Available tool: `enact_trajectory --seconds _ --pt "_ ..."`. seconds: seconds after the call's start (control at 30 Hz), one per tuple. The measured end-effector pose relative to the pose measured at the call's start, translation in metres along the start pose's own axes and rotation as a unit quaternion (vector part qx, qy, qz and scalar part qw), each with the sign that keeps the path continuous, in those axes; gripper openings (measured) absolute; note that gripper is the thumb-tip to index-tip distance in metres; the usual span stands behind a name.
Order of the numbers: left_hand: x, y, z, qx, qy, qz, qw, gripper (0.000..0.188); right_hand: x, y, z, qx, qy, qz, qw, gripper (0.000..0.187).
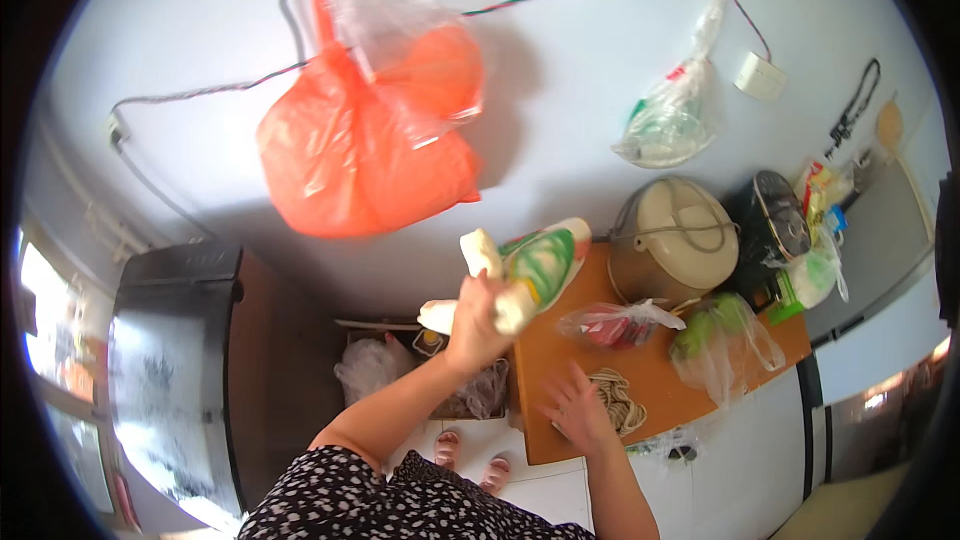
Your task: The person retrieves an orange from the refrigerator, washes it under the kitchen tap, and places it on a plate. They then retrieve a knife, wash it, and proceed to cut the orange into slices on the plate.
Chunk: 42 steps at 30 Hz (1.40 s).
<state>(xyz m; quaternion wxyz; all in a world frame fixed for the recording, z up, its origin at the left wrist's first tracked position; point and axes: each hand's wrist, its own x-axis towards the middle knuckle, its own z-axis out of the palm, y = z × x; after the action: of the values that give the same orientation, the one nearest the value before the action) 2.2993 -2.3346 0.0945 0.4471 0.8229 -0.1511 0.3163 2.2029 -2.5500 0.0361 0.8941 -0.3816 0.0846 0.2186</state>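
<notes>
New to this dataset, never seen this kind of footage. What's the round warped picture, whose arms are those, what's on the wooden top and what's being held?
No machine here: a person wears a fisheye camera on the head, looking down, so straight edges bend. The arms from the bottom edge are the wearer's own. The left hand is raised, its fingers closed on some pale cream cylindrical pieces; exactly what they are I cannot tell. The right hand rests open on the orange-brown wooden tabletop, beside a coil of beige rope. Also there: a round beige rice cooker and clear plastic bags of vegetables. A large orange plastic bag hangs on the wall.

An orange bag (pixel 365 145) hangs above a rice cooker (pixel 672 238).
</notes>
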Motion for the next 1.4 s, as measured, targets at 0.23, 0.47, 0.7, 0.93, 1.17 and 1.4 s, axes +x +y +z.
enact_trajectory --seconds 0.23,0.47,0.7,0.93,1.17,1.4 --pt "-0.13 0.078 -0.083 0.173 -0.228 0.213 0.934 0.055 0.032 0.03 0.065 0.129 -0.107 0.178 0.97 0.053" --pt "-0.223 0.105 -0.185 -0.004 0.029 -0.234 0.972 0.061 -0.001 0.075 0.106 0.038 -0.172 0.152 0.973 0.064" --pt "-0.239 0.135 -0.218 -0.538 0.036 -0.389 0.747 0.076 -0.072 0.069 0.15 -0.026 -0.252 0.138 0.957 0.076" --pt "-0.3 0.211 -0.337 -0.323 0.253 -0.173 0.895 0.042 -0.12 0.142 0.17 -0.222 -0.357 0.076 0.904 0.071" --pt "-0.393 0.277 -0.454 -0.175 0.217 -0.073 0.958 0.02 -0.194 0.234 0.257 -0.262 -0.315 -0.121 0.904 0.092" --pt "-0.474 0.291 -0.513 -0.258 0.363 -0.215 0.869 0.033 -0.299 0.315 0.329 -0.269 -0.519 0.277 0.763 0.045"
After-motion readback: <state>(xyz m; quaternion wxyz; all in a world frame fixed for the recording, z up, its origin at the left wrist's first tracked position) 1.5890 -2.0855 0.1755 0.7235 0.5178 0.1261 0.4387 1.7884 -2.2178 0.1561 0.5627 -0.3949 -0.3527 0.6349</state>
